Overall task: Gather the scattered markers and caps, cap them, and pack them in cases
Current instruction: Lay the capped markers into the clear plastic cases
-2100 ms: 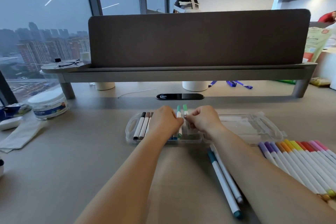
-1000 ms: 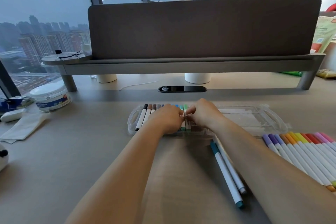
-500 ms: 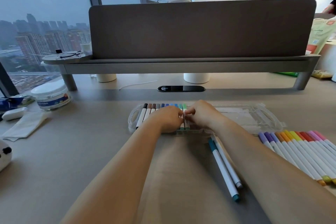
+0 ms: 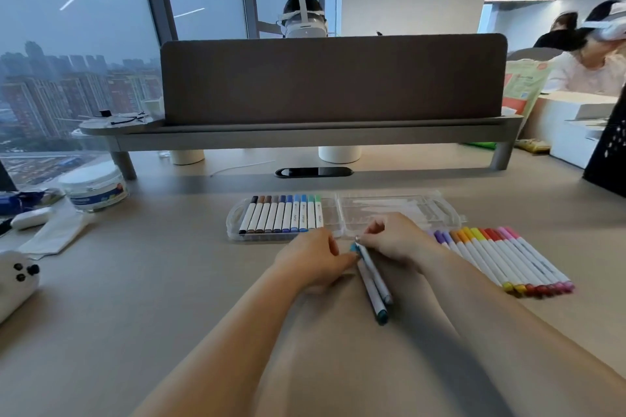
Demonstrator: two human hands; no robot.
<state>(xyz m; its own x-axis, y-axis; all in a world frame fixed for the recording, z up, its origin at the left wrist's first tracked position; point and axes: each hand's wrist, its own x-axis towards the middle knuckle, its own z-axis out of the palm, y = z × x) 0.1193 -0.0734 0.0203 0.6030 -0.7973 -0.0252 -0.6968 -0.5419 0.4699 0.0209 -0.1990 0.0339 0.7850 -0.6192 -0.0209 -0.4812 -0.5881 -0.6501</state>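
A clear plastic case (image 4: 399,210) lies open on the desk, and its left half holds a row of several capped markers (image 4: 284,217) from black through blue to green. Two loose markers lie just in front of it: a teal one (image 4: 372,294) and a grey one (image 4: 376,272). My left hand (image 4: 315,261) pinches the teal marker's top end. My right hand (image 4: 396,240) pinches the top of the grey marker. A row of several purple, orange, red and pink markers (image 4: 501,254) lies on the desk to the right.
A grey divider on a raised shelf (image 4: 305,137) crosses the back of the desk. A white tub (image 4: 95,186), a cloth and a white plush toy (image 4: 17,281) sit at the left. People with headsets are behind the divider and at the far right.
Both hands have left the markers in the case and pulled back toward me to the two loose markers, taking hold of their top ends. The camera tilted up.
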